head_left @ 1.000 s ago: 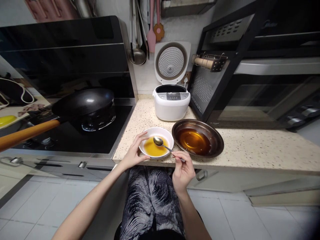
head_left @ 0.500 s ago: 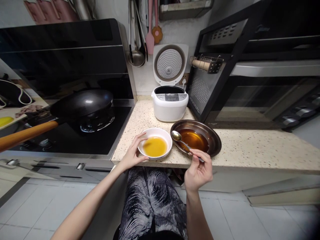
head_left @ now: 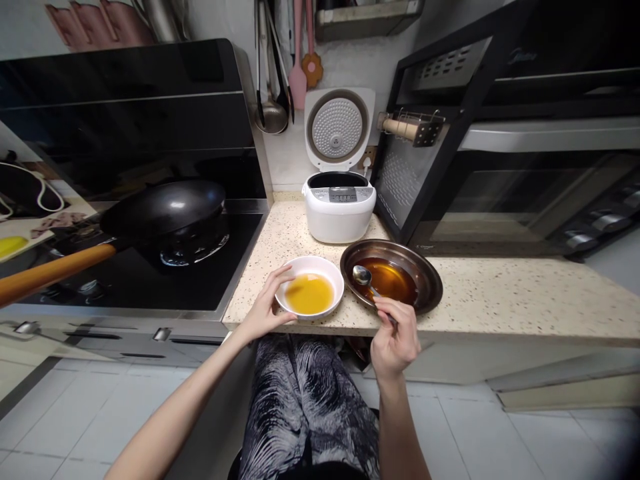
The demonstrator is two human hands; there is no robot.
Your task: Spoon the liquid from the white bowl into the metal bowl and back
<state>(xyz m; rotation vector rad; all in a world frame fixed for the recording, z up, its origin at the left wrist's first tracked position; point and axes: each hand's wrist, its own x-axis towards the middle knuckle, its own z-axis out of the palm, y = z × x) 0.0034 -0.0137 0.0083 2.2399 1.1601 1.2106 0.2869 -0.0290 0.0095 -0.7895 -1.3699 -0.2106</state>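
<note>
A white bowl [head_left: 337, 272] with yellow-amber liquid in it stands at the counter's front edge. My left hand [head_left: 265, 305] steadies it from the left, fingers on the far rim and thumb at the near side. To its right is a wide dark metal basin [head_left: 431, 283] holding a darker amber liquid. My right hand [head_left: 397, 337] is closed around the handle of a metal spoon [head_left: 362, 275], whose bowl hangs over the left part of the basin. Whether the spoon touches the liquid I cannot tell.
Behind the bowls sits a white rice cooker [head_left: 340, 217] with its lid raised. A black wok [head_left: 165, 207] with a wooden handle rests on the stove [head_left: 220, 267] at left. An oven [head_left: 525, 200] stands at right. Utensils, among them a pink spatula [head_left: 298, 87], hang on the wall.
The spoon has moved right, from the basin's left rim to over its liquid. My right hand has turned slightly and shifted a little left. My left hand stays on the bowl.
</note>
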